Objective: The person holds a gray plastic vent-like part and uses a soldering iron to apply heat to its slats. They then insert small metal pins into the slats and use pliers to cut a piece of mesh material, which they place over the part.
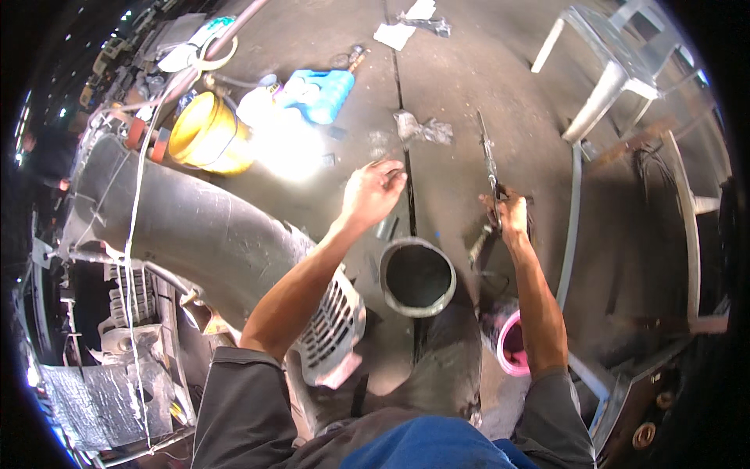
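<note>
A cluttered workshop is pictured from above, its far left edge lost in shadow. At left, a large curved grey panel (195, 215) is seen beside a yellow bucket (205, 148), with a blue jug (332, 98) laid on the floor (469, 55) just beyond. The floor is grey and stained, cut by a dark groove (399, 78). Near the middle, the left hand (371, 194) is held out, its fingers loosely curled and partly open, above and beyond a round, open-mouthed grey container (418, 313). To its right, a long, thin metal tool (491, 160) is gripped at its near end by the fingers of the right hand (512, 213). Its tip is pointed away from the person and slightly left, its long axis nearly parallel to the groove; its tilt cannot be told. A pink-rimmed bucket (501, 349) is partly hidden by the right forearm. At far right, a pale chair (609, 48) is seen.
</note>
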Motion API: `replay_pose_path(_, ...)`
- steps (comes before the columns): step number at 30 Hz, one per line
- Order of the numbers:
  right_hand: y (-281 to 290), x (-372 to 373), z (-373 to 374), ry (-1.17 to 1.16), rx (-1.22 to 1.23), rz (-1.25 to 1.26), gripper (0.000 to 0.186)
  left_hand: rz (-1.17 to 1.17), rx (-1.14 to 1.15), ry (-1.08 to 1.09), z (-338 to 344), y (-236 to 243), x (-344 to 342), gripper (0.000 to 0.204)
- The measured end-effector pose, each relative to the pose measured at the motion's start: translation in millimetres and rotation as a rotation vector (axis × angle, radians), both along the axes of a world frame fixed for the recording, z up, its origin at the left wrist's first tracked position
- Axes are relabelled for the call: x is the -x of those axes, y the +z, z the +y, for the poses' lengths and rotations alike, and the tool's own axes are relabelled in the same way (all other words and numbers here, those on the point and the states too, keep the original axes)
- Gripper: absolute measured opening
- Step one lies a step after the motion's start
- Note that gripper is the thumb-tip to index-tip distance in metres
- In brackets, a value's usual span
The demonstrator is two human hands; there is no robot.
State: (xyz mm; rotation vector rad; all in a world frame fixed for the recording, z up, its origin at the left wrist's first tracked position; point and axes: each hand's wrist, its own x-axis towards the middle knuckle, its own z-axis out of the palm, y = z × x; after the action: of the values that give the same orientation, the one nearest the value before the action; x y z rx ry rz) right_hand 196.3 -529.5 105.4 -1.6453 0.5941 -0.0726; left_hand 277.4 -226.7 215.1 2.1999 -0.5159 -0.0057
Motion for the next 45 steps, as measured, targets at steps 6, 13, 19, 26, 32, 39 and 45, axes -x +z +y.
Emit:
replay_pose_path(6,-127.2,-145.5,-19.8,0.092,0.759,0.330,0.067,-0.062,-0.259,0.160,-44.3,-26.2,-132.0,0.040)
replay_pose_path(13,-209.5,-145.7,-42.0,-0.031,1.180,-0.090,0.048,-0.115,-0.653,0.195,-69.7,-51.9,-280.7,0.052)
replay_pose_path(19,-198.2,-139.4,-48.9,-0.111,1.033,-0.183,0.050,0.061,-0.757,0.392,-193.3,-101.7,-373.5,0.069)
replay_pose_path(26,-195.1,-140.8,-51.6,-0.046,0.989,-0.056,0.062,0.107,-1.158,0.394,-234.4,-117.3,-482.8,0.075)
replay_pose_path(32,-190.6,-142.2,-51.5,0.000,0.938,0.037,0.062,0.040,-1.220,0.333,-253.6,-111.3,-544.0,0.078)
replay_pose_path(39,-195.8,-149.4,-42.6,0.014,0.944,0.056,0.057,0.071,-1.241,0.287,-231.9,-138.4,-601.4,0.069)
replay_pose_path(45,-201.6,-142.1,-49.2,-0.057,0.940,0.034,0.060,0.024,-1.319,0.098,-202.3,-208.6,-620.2,0.058)
